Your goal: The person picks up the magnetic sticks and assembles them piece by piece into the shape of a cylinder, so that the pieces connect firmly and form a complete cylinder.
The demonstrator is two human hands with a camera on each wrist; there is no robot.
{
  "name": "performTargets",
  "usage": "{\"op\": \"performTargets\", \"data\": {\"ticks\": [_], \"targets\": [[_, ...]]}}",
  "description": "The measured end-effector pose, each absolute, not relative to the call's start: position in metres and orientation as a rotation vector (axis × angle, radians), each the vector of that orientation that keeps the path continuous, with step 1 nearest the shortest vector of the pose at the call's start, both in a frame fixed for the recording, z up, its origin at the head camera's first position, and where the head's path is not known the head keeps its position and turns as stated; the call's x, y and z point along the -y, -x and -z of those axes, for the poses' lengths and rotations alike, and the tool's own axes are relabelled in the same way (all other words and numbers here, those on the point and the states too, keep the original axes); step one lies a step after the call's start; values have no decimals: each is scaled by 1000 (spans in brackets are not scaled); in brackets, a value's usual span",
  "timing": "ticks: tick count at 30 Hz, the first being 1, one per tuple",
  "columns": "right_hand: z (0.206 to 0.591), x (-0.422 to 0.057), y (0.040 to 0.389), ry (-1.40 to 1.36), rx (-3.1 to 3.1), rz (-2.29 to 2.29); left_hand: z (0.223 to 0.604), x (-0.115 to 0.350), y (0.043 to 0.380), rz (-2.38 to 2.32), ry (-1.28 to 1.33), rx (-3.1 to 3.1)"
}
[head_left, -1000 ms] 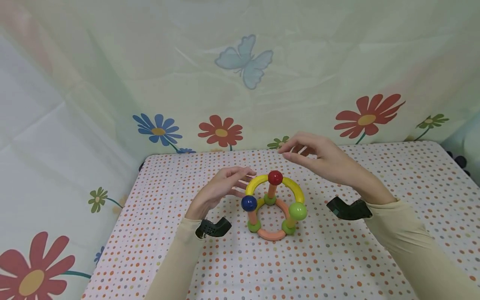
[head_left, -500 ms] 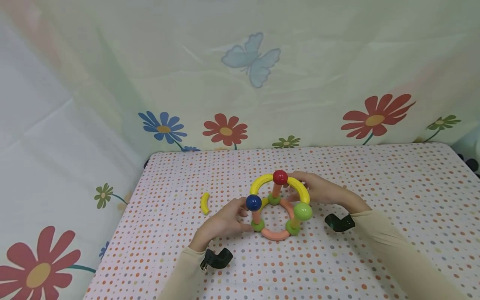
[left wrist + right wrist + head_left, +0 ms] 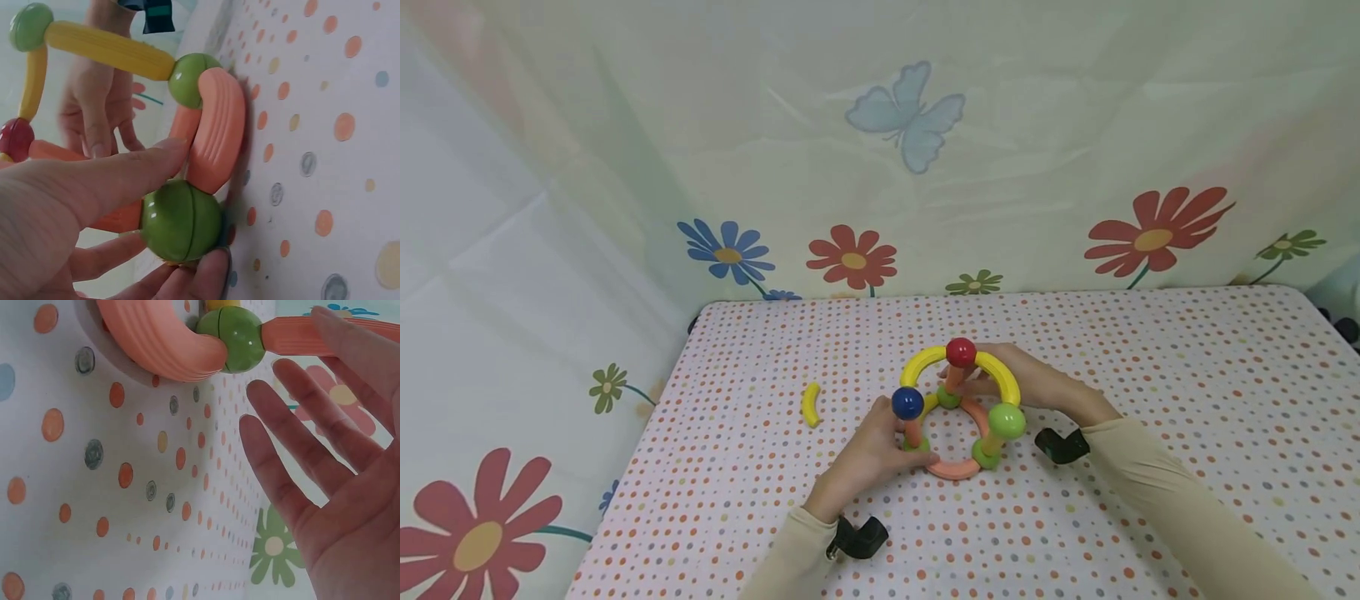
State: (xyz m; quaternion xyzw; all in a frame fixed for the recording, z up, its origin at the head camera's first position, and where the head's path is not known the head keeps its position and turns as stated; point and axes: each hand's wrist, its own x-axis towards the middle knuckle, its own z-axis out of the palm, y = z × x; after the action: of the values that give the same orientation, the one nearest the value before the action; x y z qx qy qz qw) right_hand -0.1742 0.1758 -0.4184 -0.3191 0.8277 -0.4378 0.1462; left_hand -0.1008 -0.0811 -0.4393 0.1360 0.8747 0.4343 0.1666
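Observation:
A ball-and-stick magnetic toy frame (image 3: 951,469) stands on the dotted table. Its lower ring joins curved sticks with green balls; upright sticks lead to a blue ball (image 3: 907,403), a red ball (image 3: 961,352) and a light green ball (image 3: 1007,422), with yellow curved sticks between them. My left hand (image 3: 872,450) grips the lower left corner; in the left wrist view its thumb lies over the orange stick and its fingers go round the green ball (image 3: 181,222). My right hand (image 3: 1026,379) holds the rear orange upright (image 3: 294,336) between thumb and index finger, other fingers spread.
A loose yellow curved stick (image 3: 810,405) lies on the table (image 3: 737,467), left of the frame. Behind the table hangs a curtain (image 3: 1022,167) printed with flowers and a butterfly.
My right hand has come down from above to the frame's rear upright. The left hand has moved down and in to the lower left corner, and the loose yellow stick is now in sight.

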Motion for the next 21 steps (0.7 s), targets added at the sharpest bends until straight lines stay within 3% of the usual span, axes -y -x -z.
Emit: {"op": "performTargets", "data": {"ticks": [21], "targets": [[430, -164, 168, 933, -2224, 1364, 440, 66, 95, -1199, -300, -2651]]}}
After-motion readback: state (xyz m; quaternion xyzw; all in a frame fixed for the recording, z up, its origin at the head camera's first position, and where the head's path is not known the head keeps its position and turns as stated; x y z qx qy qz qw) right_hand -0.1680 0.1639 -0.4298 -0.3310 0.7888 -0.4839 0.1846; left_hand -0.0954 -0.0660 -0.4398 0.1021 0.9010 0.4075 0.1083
